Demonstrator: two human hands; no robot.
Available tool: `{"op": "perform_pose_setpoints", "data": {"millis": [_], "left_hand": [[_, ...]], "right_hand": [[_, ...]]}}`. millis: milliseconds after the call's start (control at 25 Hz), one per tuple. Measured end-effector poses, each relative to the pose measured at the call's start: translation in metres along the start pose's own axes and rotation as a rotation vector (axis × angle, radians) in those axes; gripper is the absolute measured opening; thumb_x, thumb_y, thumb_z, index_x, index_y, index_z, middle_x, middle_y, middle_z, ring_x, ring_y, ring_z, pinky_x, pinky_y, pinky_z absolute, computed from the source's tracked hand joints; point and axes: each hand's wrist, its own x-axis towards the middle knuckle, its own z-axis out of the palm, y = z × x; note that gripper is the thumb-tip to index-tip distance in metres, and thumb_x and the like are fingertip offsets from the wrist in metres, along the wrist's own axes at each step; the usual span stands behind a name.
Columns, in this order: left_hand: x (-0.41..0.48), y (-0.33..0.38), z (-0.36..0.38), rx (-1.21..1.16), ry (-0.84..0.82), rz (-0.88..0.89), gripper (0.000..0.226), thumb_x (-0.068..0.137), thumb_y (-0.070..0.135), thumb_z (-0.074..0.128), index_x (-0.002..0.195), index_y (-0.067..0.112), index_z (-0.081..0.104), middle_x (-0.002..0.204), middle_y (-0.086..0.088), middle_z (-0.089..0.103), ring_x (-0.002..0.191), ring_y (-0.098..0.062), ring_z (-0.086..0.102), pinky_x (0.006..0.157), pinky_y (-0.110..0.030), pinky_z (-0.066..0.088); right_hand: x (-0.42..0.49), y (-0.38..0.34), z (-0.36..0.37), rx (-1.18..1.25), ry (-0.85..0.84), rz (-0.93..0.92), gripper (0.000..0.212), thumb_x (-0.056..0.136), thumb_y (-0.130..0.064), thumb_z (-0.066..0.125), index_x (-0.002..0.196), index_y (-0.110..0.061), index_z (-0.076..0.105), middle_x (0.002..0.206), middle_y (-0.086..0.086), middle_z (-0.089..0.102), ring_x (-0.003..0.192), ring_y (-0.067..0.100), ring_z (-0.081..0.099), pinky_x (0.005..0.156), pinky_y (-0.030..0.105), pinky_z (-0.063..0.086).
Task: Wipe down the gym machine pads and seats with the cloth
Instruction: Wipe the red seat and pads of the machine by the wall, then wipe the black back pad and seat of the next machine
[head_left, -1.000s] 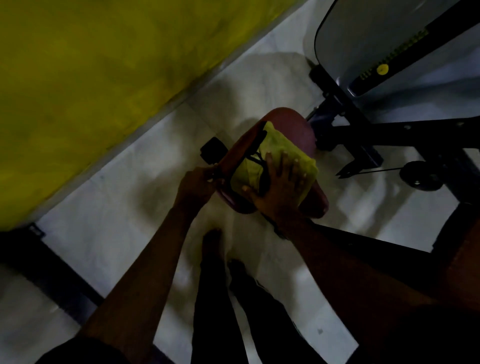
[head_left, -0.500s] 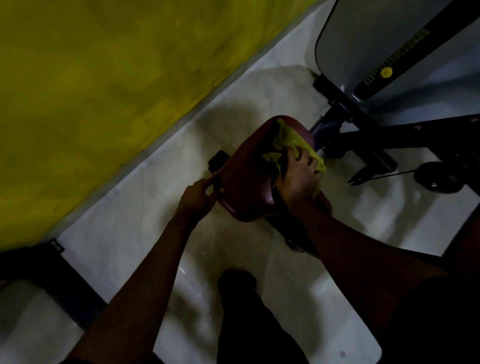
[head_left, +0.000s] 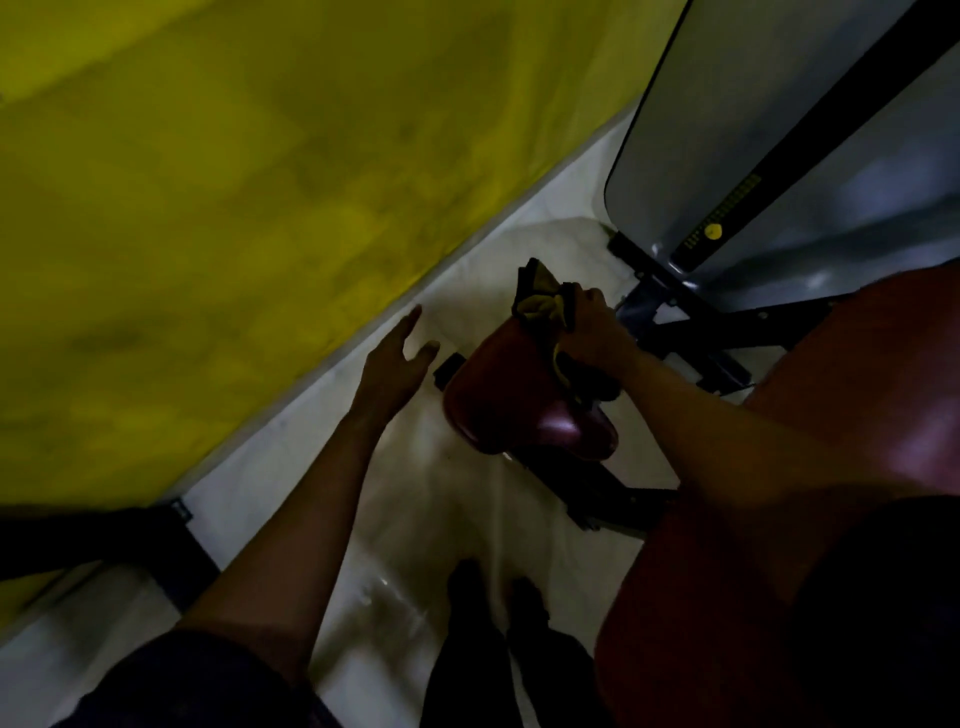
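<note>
From the head camera, the left hand (head_left: 397, 358) has let go. A moment ago it held the near edge of the small red pad (head_left: 519, 400). Now it hangs in the air just beside that edge, fingers spread and straight, holding nothing. The right hand (head_left: 595, 332) has slid the yellow cloth (head_left: 540, 304) up to the far end of the pad, away from the person. There the fingers are curled tight round the cloth, which is bunched up and no longer flat, and part of it sticks up past the pad's end. It is dark, so whether the cloth still presses on the pad is hard to tell, but it looks to touch the top edge. This pad seems about done. A bigger red pad (head_left: 883, 395) sits close on the right, likely next. Below is the pale floor (head_left: 415, 493) and a yellow wall (head_left: 208, 208).
</note>
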Motion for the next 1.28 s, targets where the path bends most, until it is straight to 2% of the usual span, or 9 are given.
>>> {"op": "perform_pose_setpoints", "data": {"millis": [120,200,280,400,520,680,800,1040,1280], "left_hand": [[-0.022,0.040,-0.033,-0.011,0.067,0.002,0.060,0.098,0.042,0.056,0.153,0.031,0.033,0.159,0.002,0.032,0.144,-0.020,0.032,0.108,-0.031,0.031],[-0.037,0.060,-0.049,0.006,0.112,-0.003,0.058,0.098,0.040,0.058,0.151,0.030,0.037,0.157,0.001,0.036,0.142,-0.020,0.036,0.104,-0.027,0.033],[-0.059,0.085,-0.063,0.030,0.188,-0.019,0.056,0.097,0.038,0.060,0.149,0.028,0.042,0.155,0.001,0.040,0.141,-0.020,0.038,0.102,-0.025,0.033],[-0.100,0.123,-0.074,0.055,0.299,-0.026,0.054,0.097,0.036,0.061,0.146,0.023,0.046,0.154,-0.001,0.041,0.142,-0.021,0.037,0.108,-0.030,0.033],[-0.140,0.154,-0.074,0.107,0.353,-0.020,0.055,0.097,0.038,0.060,0.147,0.020,0.045,0.155,-0.003,0.040,0.142,-0.022,0.036,0.111,-0.035,0.033],[-0.204,0.192,-0.075,0.112,0.471,-0.018,0.056,0.097,0.039,0.060,0.146,0.018,0.045,0.155,-0.005,0.040,0.142,-0.024,0.036,0.110,-0.038,0.034],[-0.255,0.212,-0.085,0.135,0.535,-0.007,0.056,0.097,0.040,0.059,0.147,0.017,0.044,0.155,-0.005,0.040,0.142,-0.025,0.036,0.111,-0.040,0.034],[-0.366,0.240,-0.112,0.191,0.702,-0.019,0.056,0.098,0.040,0.058,0.147,0.017,0.044,0.154,-0.006,0.040,0.141,-0.025,0.037,0.108,-0.038,0.035],[-0.472,0.242,-0.121,0.245,0.821,-0.096,0.053,0.097,0.042,0.057,0.145,0.021,0.046,0.149,-0.007,0.047,0.134,-0.028,0.046,0.098,-0.031,0.035]], "right_hand": [[-0.014,-0.029,-0.053,0.062,0.002,-0.052,0.076,0.083,-0.038,0.048,0.144,0.003,0.030,0.121,0.031,0.046,0.104,0.047,0.050,0.072,0.042,0.036],[-0.020,-0.040,-0.080,0.072,-0.002,-0.119,0.072,0.092,-0.029,0.058,0.148,0.004,0.028,0.120,0.032,0.049,0.102,0.047,0.053,0.073,0.044,0.043],[-0.031,-0.051,-0.104,0.115,0.049,-0.211,0.077,0.089,-0.042,0.059,0.145,0.005,0.034,0.115,0.030,0.052,0.099,0.045,0.058,0.075,0.044,0.046],[-0.057,-0.071,-0.140,0.115,0.052,-0.298,0.068,0.094,-0.030,0.066,0.145,0.002,0.034,0.124,0.025,0.052,0.113,0.039,0.053,0.086,0.044,0.046],[-0.080,-0.081,-0.166,0.096,0.057,-0.405,0.066,0.096,-0.028,0.065,0.147,-0.002,0.033,0.133,0.026,0.050,0.123,0.044,0.048,0.092,0.045,0.044],[-0.125,-0.100,-0.208,0.100,0.031,-0.499,0.063,0.095,-0.033,0.065,0.145,-0.007,0.037,0.135,0.023,0.049,0.126,0.041,0.047,0.099,0.047,0.044],[-0.158,-0.124,-0.238,0.122,0.039,-0.562,0.066,0.094,-0.038,0.065,0.147,-0.009,0.037,0.137,0.020,0.052,0.123,0.040,0.053,0.098,0.047,0.048],[-0.236,-0.171,-0.266,0.189,0.082,-0.715,0.055,0.095,-0.034,0.064,0.141,-0.013,0.044,0.134,0.016,0.054,0.121,0.037,0.055,0.097,0.044,0.049],[-0.328,-0.207,-0.266,0.268,0.092,-0.845,0.051,0.094,-0.026,0.065,0.140,-0.011,0.048,0.133,0.014,0.059,0.120,0.032,0.058,0.091,0.034,0.047]]}}
